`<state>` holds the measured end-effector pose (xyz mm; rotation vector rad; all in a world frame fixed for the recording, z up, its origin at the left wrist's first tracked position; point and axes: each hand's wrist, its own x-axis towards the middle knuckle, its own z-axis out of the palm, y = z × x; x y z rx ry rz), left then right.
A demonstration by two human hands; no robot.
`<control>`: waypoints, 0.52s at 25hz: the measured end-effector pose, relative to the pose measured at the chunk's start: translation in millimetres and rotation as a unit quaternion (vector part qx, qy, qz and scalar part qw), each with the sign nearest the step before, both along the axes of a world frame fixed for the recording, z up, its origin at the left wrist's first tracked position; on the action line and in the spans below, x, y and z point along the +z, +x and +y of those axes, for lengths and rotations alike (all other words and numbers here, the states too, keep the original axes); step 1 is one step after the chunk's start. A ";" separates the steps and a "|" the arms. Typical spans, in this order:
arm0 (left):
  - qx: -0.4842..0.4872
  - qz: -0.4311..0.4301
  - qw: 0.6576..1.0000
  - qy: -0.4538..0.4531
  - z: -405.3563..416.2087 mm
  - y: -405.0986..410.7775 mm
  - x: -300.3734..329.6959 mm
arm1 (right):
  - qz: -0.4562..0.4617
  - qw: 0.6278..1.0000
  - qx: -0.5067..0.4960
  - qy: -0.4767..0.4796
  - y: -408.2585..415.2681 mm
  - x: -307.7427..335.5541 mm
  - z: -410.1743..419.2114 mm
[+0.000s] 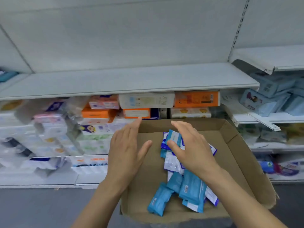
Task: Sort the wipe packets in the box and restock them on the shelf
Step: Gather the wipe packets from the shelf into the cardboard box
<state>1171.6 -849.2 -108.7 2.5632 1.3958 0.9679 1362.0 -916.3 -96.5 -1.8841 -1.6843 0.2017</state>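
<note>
The right hand reaches into the cardboard box, its thumb and fingers closing around a light blue wipe packet at the top of the pile. The left hand hovers flat and open just over the box's left edge, fingers straight and holding nothing. The two hands are near each other but apart. Under the right hand lie more blue and white packets, and nearer the body a cluster of blue packets lies loose on the box floor. Beyond the box, a bare white shelf runs across the view. Below it sit orange and white tissue packs, and to the right, pale blue boxes on a side shelf.
</note>
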 end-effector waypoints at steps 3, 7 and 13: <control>0.050 -0.025 0.998 0.041 -41.4 -51.3 23.9 | -0.019 0.995 0.043 0.088 -42.0 19.2 -23.2; 0.121 -0.036 0.986 0.107 -76.9 -127.0 53.1 | -0.035 0.975 0.089 0.201 -100.9 46.1 -29.6; 0.245 -0.042 0.958 0.144 -88.8 -268.3 86.3 | -0.045 0.941 0.173 0.288 -227.8 78.1 1.2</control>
